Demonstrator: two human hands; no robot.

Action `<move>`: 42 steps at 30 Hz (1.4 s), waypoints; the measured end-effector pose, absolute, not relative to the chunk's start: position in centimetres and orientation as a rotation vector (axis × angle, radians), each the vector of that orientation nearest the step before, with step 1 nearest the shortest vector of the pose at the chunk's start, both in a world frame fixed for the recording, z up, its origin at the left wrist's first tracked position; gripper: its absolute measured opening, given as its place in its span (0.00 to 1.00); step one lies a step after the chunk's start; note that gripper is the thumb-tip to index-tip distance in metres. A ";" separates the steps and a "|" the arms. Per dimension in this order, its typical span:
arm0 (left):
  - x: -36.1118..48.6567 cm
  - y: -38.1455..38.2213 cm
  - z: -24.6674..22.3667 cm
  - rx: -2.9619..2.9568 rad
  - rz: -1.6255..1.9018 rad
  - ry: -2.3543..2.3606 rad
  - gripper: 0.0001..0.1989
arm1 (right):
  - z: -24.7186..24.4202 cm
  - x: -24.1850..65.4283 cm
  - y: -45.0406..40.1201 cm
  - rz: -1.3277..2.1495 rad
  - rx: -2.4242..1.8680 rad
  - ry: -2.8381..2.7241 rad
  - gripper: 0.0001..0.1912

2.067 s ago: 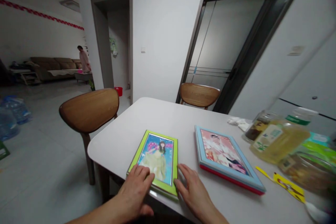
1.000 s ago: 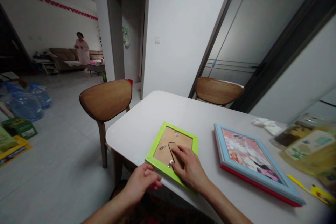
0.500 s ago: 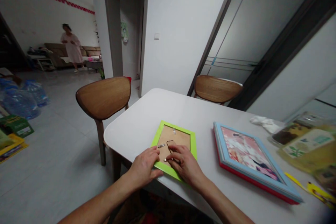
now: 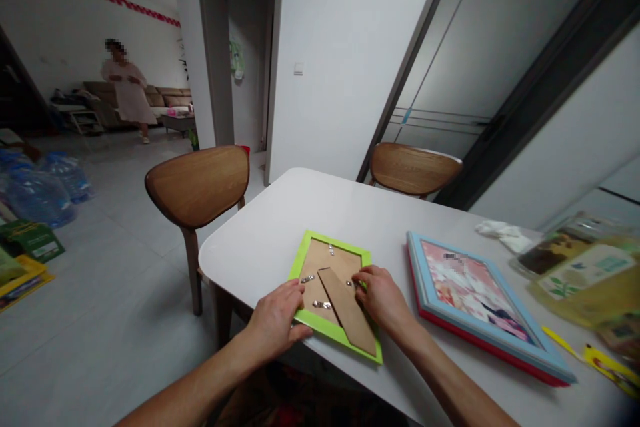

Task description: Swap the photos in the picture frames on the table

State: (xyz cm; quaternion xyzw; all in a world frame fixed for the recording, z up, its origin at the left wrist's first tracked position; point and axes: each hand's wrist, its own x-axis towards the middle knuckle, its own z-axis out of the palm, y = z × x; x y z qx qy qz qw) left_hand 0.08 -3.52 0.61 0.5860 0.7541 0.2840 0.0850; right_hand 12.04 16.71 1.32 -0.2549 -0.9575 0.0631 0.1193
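Note:
A lime-green frame (image 4: pixel 325 325) lies back side up near the table's front edge, with a brown backing board (image 4: pixel 345 259), small metal clips and a cardboard stand flap (image 4: pixel 350 313) slanting towards its lower right corner. My left hand (image 4: pixel 277 317) holds the frame's left edge, thumb and fingers closed round the border near the lower left corner. At the right side of the frame, my right hand (image 4: pixel 383 297) has its fingers pinched at the metal clip (image 4: pixel 349 283) there; the fingertips partly hide that clip.
On the white table (image 4: pixel 350 207), blue and red picture frames (image 4: pixel 475 293) are stacked to the right, beside a white cloth (image 4: pixel 505 235), packages (image 4: pixel 580 280) and a yellow item (image 4: pixel 607 363). Two wooden chairs (image 4: pixel 203 183) stand around it. A person (image 4: pixel 130 90) stands far left.
My right hand has moved from the lower clip to the clip at the right side, uncovering the stand flap. My left hand has stayed put. The distant person has shifted slightly left.

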 end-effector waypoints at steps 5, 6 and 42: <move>0.1 -3.5 0.7 1.729 0.835 2.265 0.18 | 1.5 11.0 16.7 0.165 -0.742 -2.786 0.13; 0.1 -3.5 0.6 1.726 0.830 2.271 0.18 | 1.6 10.7 16.7 0.164 -0.728 -2.784 0.13; 0.4 -0.8 2.0 1.008 1.630 1.903 0.20 | 6.6 11.8 12.9 0.379 -0.815 -2.734 0.17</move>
